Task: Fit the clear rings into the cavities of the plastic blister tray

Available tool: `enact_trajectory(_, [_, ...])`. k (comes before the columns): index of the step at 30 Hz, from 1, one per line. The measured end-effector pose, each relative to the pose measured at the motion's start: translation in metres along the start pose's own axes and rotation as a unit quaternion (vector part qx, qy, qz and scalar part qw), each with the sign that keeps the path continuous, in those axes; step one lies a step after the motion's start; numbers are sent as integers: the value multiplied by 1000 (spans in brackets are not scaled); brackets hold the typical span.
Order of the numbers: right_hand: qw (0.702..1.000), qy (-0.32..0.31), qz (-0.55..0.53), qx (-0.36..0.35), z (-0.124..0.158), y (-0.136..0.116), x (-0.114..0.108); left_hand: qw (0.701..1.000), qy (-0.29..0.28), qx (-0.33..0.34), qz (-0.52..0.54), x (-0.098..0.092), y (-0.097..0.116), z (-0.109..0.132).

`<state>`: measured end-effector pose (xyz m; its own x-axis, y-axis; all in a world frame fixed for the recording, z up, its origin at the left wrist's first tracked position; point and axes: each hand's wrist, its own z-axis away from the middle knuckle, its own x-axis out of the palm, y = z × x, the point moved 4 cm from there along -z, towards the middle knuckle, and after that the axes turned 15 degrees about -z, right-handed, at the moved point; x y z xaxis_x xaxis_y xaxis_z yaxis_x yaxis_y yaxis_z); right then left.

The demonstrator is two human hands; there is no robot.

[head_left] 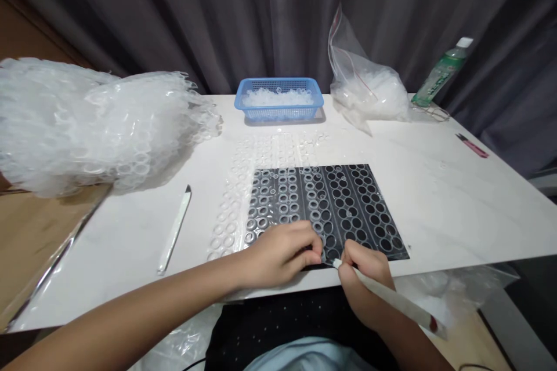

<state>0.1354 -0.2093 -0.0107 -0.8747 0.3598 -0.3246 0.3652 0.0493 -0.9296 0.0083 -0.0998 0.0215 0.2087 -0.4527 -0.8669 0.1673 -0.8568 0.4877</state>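
My right hand (365, 278) is closed round a white-handled craft knife (398, 300) with a red patch near its rear end. Its narrow tip points left, at the near edge of a black sheet (394, 246). Just beside that tip, my left hand (289, 252) is closed in a pinch over the sheet; what lies between its fingertips is too small to make out. Clear plastic sheeting with rows of rings (263, 207) covers the black sheet and extends left and behind it. On the right columns, dark discs show inside thin ring outlines; farther left the rings look thicker and whiter.
A big heap of clear ringed plastic (108, 127) stands at the left, by brown cardboard (39, 237). A second white knife (174, 231) lies left. Behind are a blue basket (281, 113) of clear pieces, a zip bag (374, 93), a bottle (441, 75) and pink snips (473, 146).
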Motion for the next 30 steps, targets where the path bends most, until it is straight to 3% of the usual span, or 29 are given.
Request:
enact_trajectory(3, [999, 10, -28, 26, -2, -2, -3, 989, 69, -37, 127, -14, -7, 0])
enact_trajectory(6, [996, 57, -56, 31, -8, -2, -8, 976, 107, -80, 171, -15, -15, 0])
enact_trajectory(9, [997, 61, -44, 33, -15, -1, -7, 988, 64, -95, 104, -5, -15, -2])
enact_trajectory(12, [998, 37, -30, 45, -20, 2, -3, 998, 35, -33, -27, 2, -5, -3])
enact_trajectory(15, [998, 25, -29, 49, -20, 3, -2, 990, 37, 4, -139, 7, 2, -4])
enact_trajectory(21, [999, 15, 2, 33, -21, 2, 1, 980, 28, -8, -197, 14, 3, -6])
enact_trajectory(23, [1000, 11, 10, 23, -21, 3, 3, 986, 27, -15, -165, 13, 3, -6])
enact_trajectory(26, [1000, 8, 21, 20, -21, 3, 3, 997, 47, -55, -35, 4, -2, -5])
enact_trajectory(30, [997, 9, 23, 73, -23, 3, 1, 969, 144, -142, 145, -12, -17, -1])
